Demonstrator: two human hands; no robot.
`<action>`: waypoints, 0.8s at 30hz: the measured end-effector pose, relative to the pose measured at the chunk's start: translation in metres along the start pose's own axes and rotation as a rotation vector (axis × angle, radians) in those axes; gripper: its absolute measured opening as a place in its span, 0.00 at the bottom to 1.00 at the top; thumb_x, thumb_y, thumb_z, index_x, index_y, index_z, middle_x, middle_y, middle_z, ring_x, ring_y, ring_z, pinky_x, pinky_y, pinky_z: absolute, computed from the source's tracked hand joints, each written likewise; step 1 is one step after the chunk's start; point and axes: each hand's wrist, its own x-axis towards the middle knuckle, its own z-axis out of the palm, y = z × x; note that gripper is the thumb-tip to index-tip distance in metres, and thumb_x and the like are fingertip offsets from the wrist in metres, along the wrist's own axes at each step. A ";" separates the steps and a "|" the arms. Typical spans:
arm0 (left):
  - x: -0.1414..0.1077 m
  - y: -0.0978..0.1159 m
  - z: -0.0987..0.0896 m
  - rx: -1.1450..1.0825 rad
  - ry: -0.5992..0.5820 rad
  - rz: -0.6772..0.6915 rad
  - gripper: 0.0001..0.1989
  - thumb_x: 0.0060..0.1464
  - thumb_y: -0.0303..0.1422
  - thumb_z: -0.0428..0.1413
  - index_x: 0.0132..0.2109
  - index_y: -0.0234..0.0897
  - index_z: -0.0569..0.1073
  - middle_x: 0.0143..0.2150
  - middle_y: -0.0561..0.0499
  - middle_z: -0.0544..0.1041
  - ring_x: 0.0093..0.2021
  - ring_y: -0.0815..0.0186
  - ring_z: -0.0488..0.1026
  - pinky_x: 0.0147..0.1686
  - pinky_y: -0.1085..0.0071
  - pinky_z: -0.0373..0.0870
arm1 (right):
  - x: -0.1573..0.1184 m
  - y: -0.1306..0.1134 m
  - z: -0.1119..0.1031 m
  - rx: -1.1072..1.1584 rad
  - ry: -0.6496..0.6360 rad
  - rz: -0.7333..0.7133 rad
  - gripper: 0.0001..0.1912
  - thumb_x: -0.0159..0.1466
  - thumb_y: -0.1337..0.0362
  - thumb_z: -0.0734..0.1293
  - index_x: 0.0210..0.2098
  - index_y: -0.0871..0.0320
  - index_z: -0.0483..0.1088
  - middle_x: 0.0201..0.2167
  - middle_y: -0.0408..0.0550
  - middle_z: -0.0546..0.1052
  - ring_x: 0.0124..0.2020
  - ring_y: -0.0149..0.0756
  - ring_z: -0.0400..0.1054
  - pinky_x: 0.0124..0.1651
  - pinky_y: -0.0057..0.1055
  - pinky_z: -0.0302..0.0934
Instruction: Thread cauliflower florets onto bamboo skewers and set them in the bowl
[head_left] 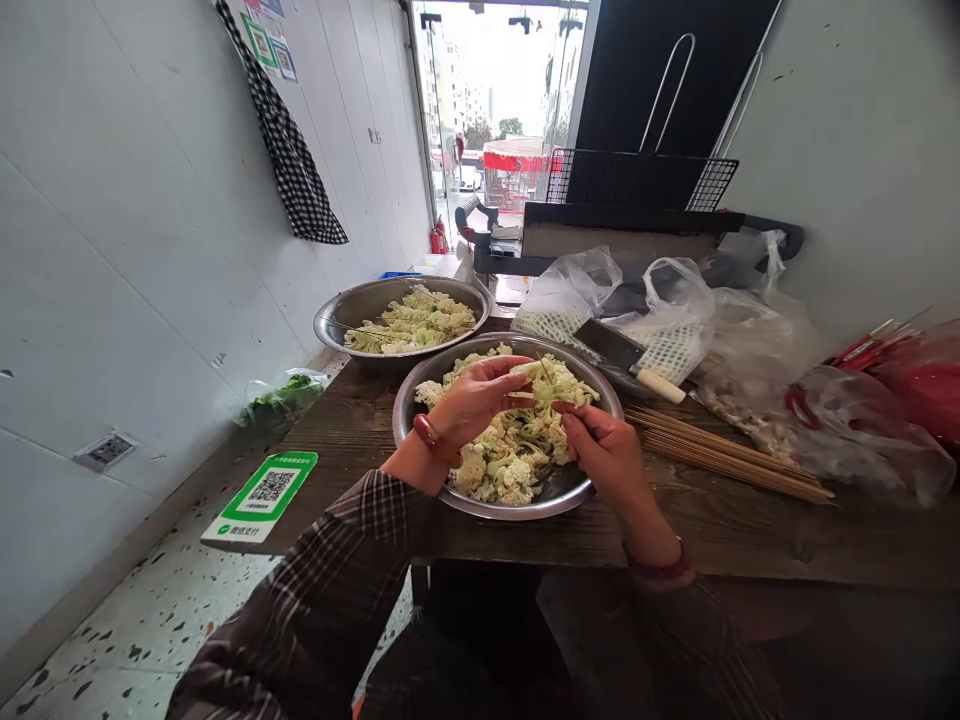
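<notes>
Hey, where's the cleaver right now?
In the head view, the cleaver lies right of centre on the table, just beyond the nearer metal bowl's right rim, beside the plastic bags and behind the bundle of thin sticks.

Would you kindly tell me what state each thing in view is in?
Left hand: fingers curled at a cauliflower piece
Right hand: fingers pinched together, seemingly on a thin stick
Near bowl: holding loose cauliflower
Far bowl: also holding cauliflower
Skewers: lying in a loose bundle
Cleaver: lying down, unheld
Checked cloth: hanging
QR sign: code side showing
</notes>
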 end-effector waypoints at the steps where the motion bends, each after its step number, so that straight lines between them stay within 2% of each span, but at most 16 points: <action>1: 0.000 0.001 0.000 -0.011 0.031 0.025 0.16 0.46 0.32 0.69 0.44 0.33 0.81 0.42 0.46 0.80 0.37 0.68 0.76 0.41 0.68 0.76 | 0.000 0.000 0.000 0.007 -0.001 -0.001 0.23 0.65 0.50 0.65 0.46 0.61 0.80 0.17 0.39 0.68 0.18 0.29 0.59 0.22 0.27 0.54; 4: 0.000 0.002 -0.001 -0.045 0.107 0.092 0.14 0.44 0.30 0.70 0.40 0.33 0.80 0.40 0.48 0.80 0.34 0.71 0.74 0.39 0.71 0.74 | -0.001 -0.001 0.000 0.018 -0.016 -0.003 0.22 0.65 0.51 0.65 0.46 0.61 0.80 0.16 0.38 0.67 0.18 0.29 0.58 0.22 0.27 0.54; 10: 0.001 0.004 -0.001 -0.052 0.169 0.144 0.12 0.45 0.31 0.68 0.39 0.33 0.79 0.39 0.49 0.79 0.34 0.72 0.72 0.35 0.74 0.70 | 0.000 -0.004 -0.001 -0.024 -0.058 -0.014 0.22 0.65 0.50 0.65 0.42 0.62 0.81 0.16 0.38 0.67 0.18 0.29 0.57 0.22 0.27 0.52; 16: 0.000 0.006 0.003 0.000 0.168 0.168 0.13 0.44 0.32 0.69 0.38 0.33 0.79 0.38 0.49 0.79 0.34 0.72 0.71 0.35 0.74 0.68 | -0.001 -0.003 -0.001 -0.024 -0.059 -0.018 0.21 0.65 0.52 0.65 0.44 0.61 0.80 0.16 0.37 0.66 0.18 0.28 0.56 0.23 0.27 0.52; 24: -0.001 0.007 0.004 0.055 0.207 0.231 0.12 0.45 0.33 0.68 0.38 0.33 0.79 0.39 0.49 0.79 0.35 0.71 0.71 0.36 0.73 0.68 | -0.001 0.002 -0.001 -0.031 -0.061 -0.020 0.21 0.66 0.50 0.64 0.34 0.61 0.80 0.16 0.39 0.65 0.19 0.28 0.55 0.22 0.27 0.50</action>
